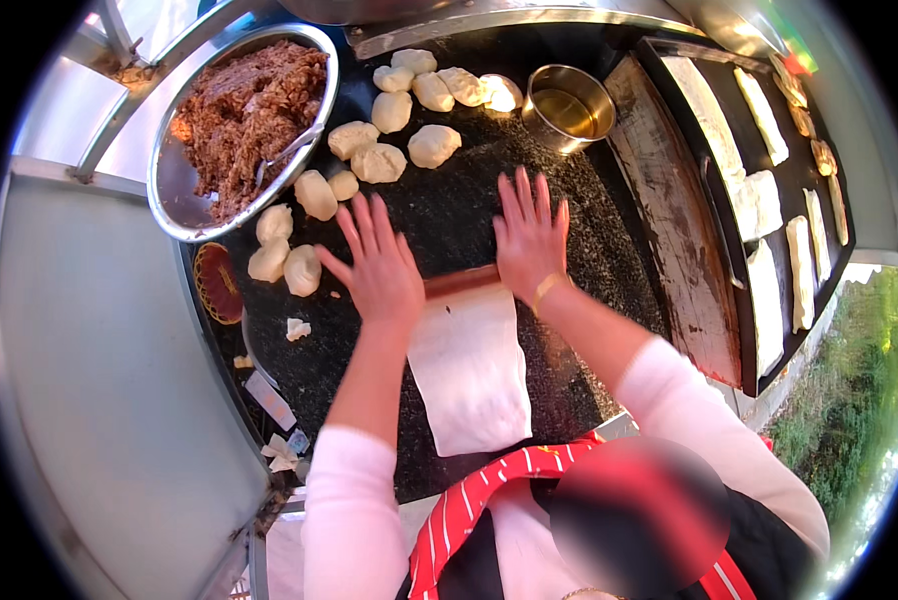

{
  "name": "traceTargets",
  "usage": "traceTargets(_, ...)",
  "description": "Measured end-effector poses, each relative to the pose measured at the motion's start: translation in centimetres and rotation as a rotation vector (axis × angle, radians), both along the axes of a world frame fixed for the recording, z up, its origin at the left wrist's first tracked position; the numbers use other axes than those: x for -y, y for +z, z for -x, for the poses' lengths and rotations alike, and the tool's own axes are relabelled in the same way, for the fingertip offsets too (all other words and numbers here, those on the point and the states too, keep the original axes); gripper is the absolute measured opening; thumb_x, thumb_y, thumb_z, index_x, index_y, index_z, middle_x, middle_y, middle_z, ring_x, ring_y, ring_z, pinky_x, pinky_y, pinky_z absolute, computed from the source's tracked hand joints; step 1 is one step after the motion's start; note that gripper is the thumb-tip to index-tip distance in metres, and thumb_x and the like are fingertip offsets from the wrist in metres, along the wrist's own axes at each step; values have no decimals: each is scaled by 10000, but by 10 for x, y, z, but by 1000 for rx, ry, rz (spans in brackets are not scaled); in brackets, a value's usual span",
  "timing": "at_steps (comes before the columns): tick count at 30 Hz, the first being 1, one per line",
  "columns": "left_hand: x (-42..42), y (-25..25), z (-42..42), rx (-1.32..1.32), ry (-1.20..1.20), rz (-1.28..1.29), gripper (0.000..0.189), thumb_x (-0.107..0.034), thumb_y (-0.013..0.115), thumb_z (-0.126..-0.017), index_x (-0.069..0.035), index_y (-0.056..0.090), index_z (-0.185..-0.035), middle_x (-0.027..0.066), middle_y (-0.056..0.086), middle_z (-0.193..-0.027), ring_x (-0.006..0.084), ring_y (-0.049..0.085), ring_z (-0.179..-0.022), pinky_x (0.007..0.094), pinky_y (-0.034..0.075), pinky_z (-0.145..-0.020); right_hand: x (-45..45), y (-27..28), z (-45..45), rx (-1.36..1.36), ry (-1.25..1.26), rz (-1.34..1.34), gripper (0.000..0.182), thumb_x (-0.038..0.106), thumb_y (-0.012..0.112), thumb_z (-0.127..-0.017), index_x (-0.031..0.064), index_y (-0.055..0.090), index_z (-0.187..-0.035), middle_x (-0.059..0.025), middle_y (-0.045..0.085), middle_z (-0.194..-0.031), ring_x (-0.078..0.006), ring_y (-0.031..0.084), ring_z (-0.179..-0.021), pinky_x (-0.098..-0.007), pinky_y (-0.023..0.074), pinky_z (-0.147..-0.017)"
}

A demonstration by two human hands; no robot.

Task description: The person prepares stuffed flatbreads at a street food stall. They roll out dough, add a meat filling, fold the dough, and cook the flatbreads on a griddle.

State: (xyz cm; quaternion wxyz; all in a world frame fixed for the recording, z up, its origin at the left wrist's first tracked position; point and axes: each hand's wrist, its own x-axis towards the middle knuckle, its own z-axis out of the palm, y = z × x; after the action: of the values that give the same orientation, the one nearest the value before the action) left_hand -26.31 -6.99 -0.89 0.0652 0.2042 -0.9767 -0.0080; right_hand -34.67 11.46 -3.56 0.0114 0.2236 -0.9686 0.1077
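A wooden rolling pin lies across the far end of a long, thin sheet of white dough. My left hand is palm down at the pin's left end, its fingers spread and pointing away from me. At the right end, my right hand also lies flat, fingers stretched forward. Both palms hide the pin's ends, and neither hand has its fingers curled around it. The dough sheet runs towards me over the dark speckled worktop. One small dark speck shows on it near the pin.
Several dough balls curve around the back left. Beyond them stands a metal bowl of minced filling with a spoon. A metal pot of oil is at the back right. Rightward, a black griddle carries several long dough pieces.
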Motion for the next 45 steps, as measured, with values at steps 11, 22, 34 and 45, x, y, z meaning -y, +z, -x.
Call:
traceTargets(11,33,-10,55,-256,-84,72,543,-222,558,-996,-109,403,-1504,95,379,-1599,276,267,-1525,667,170,-1146,28,-6,55,11,-70,129,529,328,472,-1039,117,385,-1517,-119,427,-1537,-333,385,-1428,-625,273,-1127)
traceTargets(22,15,5,-33,-184,-363,-543,412,-55,735,-772,-124,696,-1176,74,670,-1142,298,594,-1126,428,432,-991,-28,20,6,81,431,280,329,299,796,-762,140,656,-1013,-40,597,-1032,-263,552,-1083,-421,410,-942)
traceTargets(34,-46,4,-95,95,-83,-3,651,-256,556,-966,-8,350,-1532,167,242,-1655,360,206,-1534,675,97,-1187,-69,12,-93,32,75,52,610,361,482,-1008,31,400,-1515,-162,315,-1621,-355,213,-1528,-570,193,-1217)
traceTargets(45,-14,8,-27,-96,92,-33,551,-217,396,-1054,-88,293,-1579,91,198,-1686,319,101,-1569,692,-14,-1175,-18,11,-24,-94,-35,64,546,309,440,-1034,53,398,-1515,-158,314,-1620,-368,200,-1524,-630,148,-1191)
